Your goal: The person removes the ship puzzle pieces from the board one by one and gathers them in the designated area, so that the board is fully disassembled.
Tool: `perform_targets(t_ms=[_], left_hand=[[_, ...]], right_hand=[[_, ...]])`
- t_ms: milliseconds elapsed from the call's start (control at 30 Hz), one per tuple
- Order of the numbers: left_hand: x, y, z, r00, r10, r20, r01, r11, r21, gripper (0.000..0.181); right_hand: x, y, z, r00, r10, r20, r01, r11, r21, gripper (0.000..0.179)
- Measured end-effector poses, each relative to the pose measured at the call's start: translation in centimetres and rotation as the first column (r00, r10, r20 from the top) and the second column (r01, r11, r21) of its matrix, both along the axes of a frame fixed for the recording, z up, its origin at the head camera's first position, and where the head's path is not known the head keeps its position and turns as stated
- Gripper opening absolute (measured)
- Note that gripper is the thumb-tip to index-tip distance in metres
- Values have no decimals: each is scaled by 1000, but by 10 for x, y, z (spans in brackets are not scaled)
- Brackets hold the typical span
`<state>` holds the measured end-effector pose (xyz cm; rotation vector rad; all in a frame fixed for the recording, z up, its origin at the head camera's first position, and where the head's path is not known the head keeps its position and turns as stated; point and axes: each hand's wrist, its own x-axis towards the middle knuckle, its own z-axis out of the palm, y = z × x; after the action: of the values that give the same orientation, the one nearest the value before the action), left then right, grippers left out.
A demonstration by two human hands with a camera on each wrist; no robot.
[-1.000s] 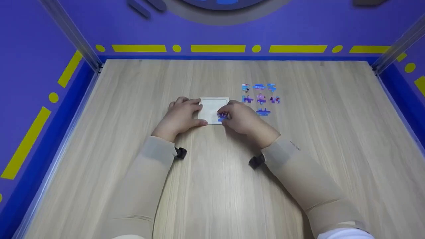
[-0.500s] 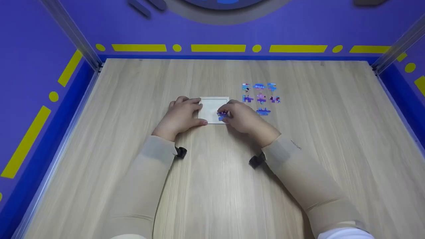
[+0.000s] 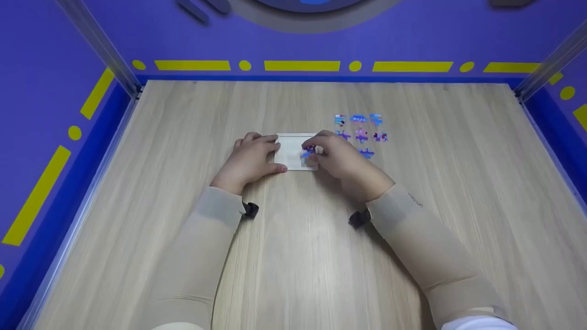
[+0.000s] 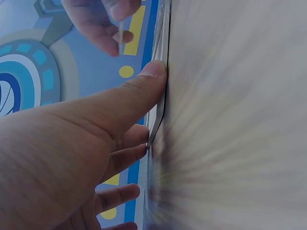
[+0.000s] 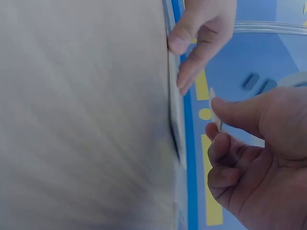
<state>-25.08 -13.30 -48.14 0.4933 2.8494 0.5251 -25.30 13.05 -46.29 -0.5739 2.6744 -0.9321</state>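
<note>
A shallow white puzzle tray lies flat on the table. My left hand holds its left side, the thumb on the near edge and fingertips against the left edge. Between thumb and fingers, my right hand pinches a blue and purple jigsaw piece over the tray's right part. In the right wrist view this piece appears edge-on as a thin plate, raised clear of the tray. My right fingers cover part of it in the head view.
Several loose jigsaw pieces lie in rows right of the tray, some partly behind my right hand. The wooden table ends at a blue-purple wall at the back, with side walls left and right.
My right hand has lifted the jigsaw piece from the tray's lower right corner and moved it slightly up and away, tilting it. The left hand and tray have stayed in place.
</note>
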Motion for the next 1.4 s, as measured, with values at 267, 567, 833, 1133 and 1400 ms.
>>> perform_targets(t_ms=[267,567,833,1133,1400], left_hand=[[0,2,-1,1000,2,4,-2,1000,4,76],[0,1,-1,1000,15,11,-15,1000,5,77],[0,2,0,1000,11,12,-11,1000,3,75],[0,2,0,1000,8,11,-8,1000,-2,76],[0,1,-1,1000,9,20,-9,1000,10,77]], right_hand=[[-1,26,8,997,-49,-51,45,996,-80,39],[-3,69,8,992,-124,-38,121,990,-72,50],[-3,106,12,980,-200,15,201,977,-74,50],[-7,148,7,974,-227,-5,226,971,-83,46],[-12,173,2,970,-242,13,242,967,-84,46]])
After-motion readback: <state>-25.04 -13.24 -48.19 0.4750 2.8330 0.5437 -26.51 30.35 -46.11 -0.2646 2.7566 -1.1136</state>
